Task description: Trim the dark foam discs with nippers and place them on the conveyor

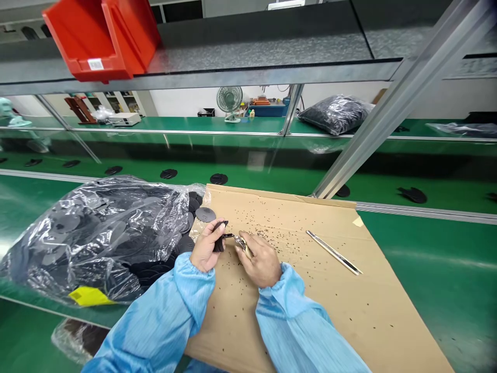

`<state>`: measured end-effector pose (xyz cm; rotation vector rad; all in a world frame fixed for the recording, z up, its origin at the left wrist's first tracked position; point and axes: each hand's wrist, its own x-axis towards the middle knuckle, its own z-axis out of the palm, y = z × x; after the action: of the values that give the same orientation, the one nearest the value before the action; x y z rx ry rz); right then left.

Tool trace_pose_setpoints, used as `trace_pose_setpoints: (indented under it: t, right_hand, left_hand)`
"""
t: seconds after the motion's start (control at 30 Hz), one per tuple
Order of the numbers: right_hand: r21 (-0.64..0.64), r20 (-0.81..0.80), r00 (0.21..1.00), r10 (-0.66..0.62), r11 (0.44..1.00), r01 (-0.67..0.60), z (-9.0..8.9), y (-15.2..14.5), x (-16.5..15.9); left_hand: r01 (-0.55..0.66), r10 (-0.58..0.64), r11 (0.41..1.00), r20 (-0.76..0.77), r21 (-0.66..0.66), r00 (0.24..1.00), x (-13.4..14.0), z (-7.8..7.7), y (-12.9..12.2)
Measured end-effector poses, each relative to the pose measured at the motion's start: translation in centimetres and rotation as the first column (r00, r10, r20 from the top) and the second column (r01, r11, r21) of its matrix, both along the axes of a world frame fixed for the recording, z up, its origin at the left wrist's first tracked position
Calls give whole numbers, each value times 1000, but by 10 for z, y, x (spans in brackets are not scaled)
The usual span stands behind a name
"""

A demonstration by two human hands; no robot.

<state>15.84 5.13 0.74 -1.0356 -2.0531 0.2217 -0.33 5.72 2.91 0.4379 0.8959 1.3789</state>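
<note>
My left hand (205, 247) is closed around a black plastic part (219, 239), held up edge-on above the cardboard. In my right hand (261, 259) is a small pair of cutting pliers (242, 242), its jaws touching or right beside the part's edge. I cannot make out whether the jaws are closed on it. Just left of my left hand, round black discs (205, 214) spill from a clear plastic bag (77, 228) filled with similar parts. Tiny black scraps (272, 235) are scattered over the cardboard sheet (310, 311) under my hands.
A slim knife-like tool (334, 252) lies on the cardboard to the right. Beyond it, a green conveyor belt (252, 194) carries spaced black parts. A metal post (373, 119) slants up at the right. Overhead, a red bin (104, 41) sits on a shelf.
</note>
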Motion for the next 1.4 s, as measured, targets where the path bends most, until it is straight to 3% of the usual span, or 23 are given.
trace_pose_setpoints:
  t: [0.37, 0.63, 0.83, 1.0, 1.17, 1.4]
  right_hand:
    - [-147, 150, 988, 38, 989, -16, 4, 2, 5]
    - [-234, 119, 992, 39, 972, -10, 3, 2, 4]
    - [-226, -14, 1000, 2, 974, -5, 2, 3, 4]
    - [-243, -155, 979, -134, 966, 94, 1, 3, 4]
    - [-239, -181, 963, -197, 959, 152, 0, 3, 5]
    - [-258, -214, 957, -194, 957, 136, 0, 2, 3]
  left_hand:
    - [-20, 23, 999, -79, 28, 997, -2, -5, 1]
    - [-21, 21, 1000, -100, 6, 995, -2, -7, 4]
    - [-13, 11, 1000, -76, -27, 997, -2, -6, 4]
    - [-14, 15, 1000, -44, 18, 999, -5, -10, 6]
    - [-58, 57, 998, 87, 17, 995, -5, -10, 7]
    - [47, -51, 998, 80, 49, 996, -5, -12, 6]
